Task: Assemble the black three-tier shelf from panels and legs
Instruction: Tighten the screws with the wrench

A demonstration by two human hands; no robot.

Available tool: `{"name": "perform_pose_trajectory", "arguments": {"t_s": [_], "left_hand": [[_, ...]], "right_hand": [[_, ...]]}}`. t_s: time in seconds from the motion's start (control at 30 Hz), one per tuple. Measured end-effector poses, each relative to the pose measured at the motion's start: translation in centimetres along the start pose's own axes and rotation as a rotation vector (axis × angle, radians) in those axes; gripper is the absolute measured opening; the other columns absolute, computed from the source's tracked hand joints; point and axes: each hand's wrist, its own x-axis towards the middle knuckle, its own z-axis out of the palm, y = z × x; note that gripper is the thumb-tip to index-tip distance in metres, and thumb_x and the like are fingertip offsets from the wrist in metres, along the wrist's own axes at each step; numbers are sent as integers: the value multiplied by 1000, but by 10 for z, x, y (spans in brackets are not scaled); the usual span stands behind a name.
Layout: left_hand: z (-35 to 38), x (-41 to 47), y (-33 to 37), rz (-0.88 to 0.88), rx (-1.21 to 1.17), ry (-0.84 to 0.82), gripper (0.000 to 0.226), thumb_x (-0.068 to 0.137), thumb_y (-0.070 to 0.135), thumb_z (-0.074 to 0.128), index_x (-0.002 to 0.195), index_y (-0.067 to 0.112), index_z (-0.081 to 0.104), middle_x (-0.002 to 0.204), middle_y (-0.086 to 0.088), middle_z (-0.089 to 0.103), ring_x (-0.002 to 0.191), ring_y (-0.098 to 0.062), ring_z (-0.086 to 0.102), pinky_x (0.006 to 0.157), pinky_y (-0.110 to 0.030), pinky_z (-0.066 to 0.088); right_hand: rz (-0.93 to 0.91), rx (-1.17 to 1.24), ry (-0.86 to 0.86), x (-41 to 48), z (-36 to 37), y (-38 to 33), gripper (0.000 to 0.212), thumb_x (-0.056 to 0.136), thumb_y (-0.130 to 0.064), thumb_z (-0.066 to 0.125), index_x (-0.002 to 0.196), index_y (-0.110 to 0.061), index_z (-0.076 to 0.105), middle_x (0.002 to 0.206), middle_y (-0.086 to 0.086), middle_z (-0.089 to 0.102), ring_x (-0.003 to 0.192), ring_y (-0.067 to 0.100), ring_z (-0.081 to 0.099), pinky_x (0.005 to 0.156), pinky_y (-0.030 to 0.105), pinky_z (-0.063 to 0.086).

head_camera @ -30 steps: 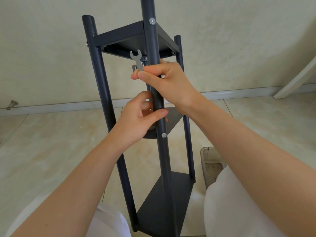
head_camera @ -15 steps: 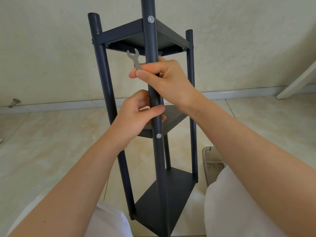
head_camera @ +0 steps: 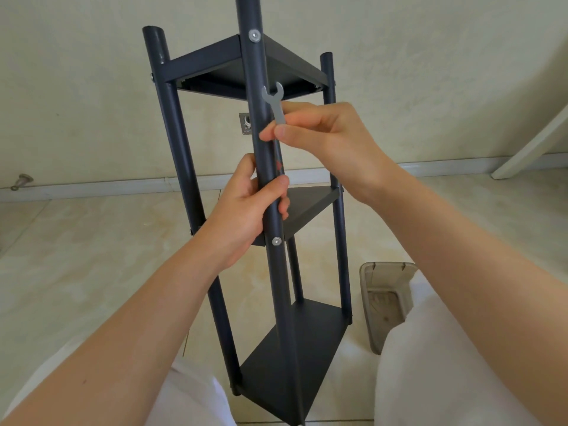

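Left grip (head_camera: 246, 210) wraps the front leg (head_camera: 255, 69), seemingly a stiff, light, slick tube best held mid-height; right grip (head_camera: 325, 139) beside it pinches a wrench (head_camera: 274, 101).

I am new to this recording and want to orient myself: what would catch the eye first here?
The tall black three-tier shelf stands in the middle of the view, on a pale tiled floor. The left hand grips its nearest leg just above the middle tier, while the right hand pinches a small grey wrench beside that leg, below the top tier.
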Motion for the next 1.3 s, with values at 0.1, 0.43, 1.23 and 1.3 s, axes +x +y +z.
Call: {"name": "perform_pose_trajectory", "arguments": {"t_s": [0.1, 0.43, 1.23, 1.3], "left_hand": [[-7, 1, 0, 29, 47, 25, 16, 102, 14, 58, 113, 23, 50, 73, 5, 55, 66, -15, 55, 70, -27, 53], [-20, 0, 0, 43, 83, 73, 12, 103, 16, 56, 110, 18, 46, 71, 4, 51, 61, -14, 51, 66, -27, 51], [-21, 7, -1, 76, 189, 279, 13, 102, 21, 59, 97, 24, 47, 61, 11, 47, 49, -8, 43, 50, -22, 46], [-23, 6, -3, 61, 161, 290, 13, 101, 20, 59, 99, 22, 47, 64, 8, 46, 49, -9, 43, 50, -23, 46]], "right_hand": [[49, -74, 9, -9, -5, 9, 15, 92, -13, 66, 89, -24, 77, 115, -7, 67, 121, 5, 56, 111, 38, 40], [292, -284, -134, -59, -1, 50, 10, 89, -28, 70, 91, -28, 80, 98, -5, 62, 92, 4, 57, 76, 13, 38], [535, 40, -43, -100, 91, 99, 25, 96, -19, 60, 83, -6, 76, 63, 13, 53, 56, 6, 42, 54, 14, 36], [515, 65, -24, -100, 96, 99, 27, 96, -18, 61, 85, 2, 74, 67, 20, 48, 58, 10, 40, 53, 15, 37]]}}
